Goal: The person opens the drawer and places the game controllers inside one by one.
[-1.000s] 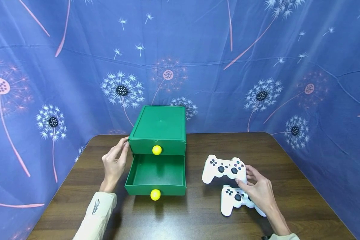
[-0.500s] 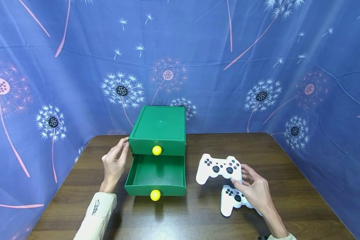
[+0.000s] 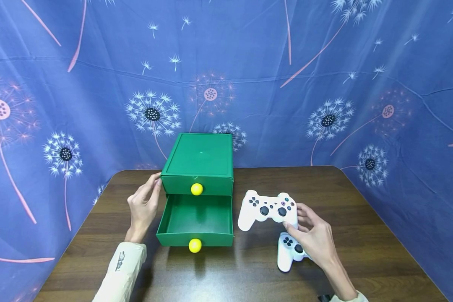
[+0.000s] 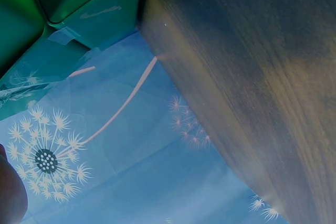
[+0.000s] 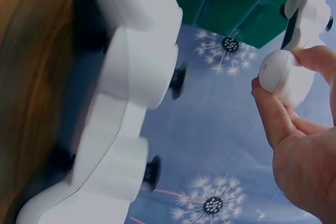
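Note:
A green two-drawer box with yellow ball knobs stands on the table, its lower drawer pulled out and the upper one closed. My left hand touches the box's left side near the top front corner, fingers extended. In the left wrist view, only a blurred bit of that hand shows at the lower left. My right hand pinches the right grip of a white game controller, raised above the table beside the drawer. A second white controller lies below it, partly hidden by the right hand.
The brown wooden table ends at a blue dandelion-print cloth hanging behind and at both sides. Clear tape shows on the green box in the left wrist view.
My right hand has carried the raised controller leftward, closer to the open drawer, uncovering then covering parts of the lower controller. The left hand and the box stay in place.

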`<state>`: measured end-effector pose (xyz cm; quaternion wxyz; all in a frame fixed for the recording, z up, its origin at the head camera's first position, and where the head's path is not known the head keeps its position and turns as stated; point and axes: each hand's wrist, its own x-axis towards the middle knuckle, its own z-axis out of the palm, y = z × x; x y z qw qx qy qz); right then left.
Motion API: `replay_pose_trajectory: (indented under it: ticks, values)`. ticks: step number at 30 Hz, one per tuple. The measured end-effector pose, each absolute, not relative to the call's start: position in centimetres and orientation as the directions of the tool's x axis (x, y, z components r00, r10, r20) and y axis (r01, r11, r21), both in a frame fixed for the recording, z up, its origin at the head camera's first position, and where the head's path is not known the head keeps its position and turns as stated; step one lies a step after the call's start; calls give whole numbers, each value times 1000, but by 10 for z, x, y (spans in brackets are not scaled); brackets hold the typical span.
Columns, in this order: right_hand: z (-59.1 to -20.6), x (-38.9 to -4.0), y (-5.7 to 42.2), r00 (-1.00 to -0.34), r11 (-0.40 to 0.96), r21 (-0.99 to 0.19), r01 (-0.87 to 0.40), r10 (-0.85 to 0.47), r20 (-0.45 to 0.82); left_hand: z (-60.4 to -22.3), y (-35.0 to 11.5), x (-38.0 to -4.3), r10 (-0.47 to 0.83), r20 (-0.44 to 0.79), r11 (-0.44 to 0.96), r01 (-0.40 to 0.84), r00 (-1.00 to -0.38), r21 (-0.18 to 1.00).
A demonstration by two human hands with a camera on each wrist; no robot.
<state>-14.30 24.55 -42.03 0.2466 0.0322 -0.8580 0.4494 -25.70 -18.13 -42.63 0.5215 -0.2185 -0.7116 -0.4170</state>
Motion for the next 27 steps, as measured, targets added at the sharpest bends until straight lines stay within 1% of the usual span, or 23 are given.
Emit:
replay_pose_trajectory:
  ticks: [14, 20, 27]
  values:
    - [-414, -141, 221, -872, 557, -769, -314, 151, 466, -428, -182, -259, -134, 926, 552, 750, -352, 365]
    - [-413, -141, 211, -881, 519, -785, -337, 121, 458, -428, -182, -259, -128, 927, 559, 746, -354, 362]
    - [-408, -141, 199, -899, 474, -818, -326, 114, 424, -428, -183, -259, -127, 926, 560, 745, -356, 363]
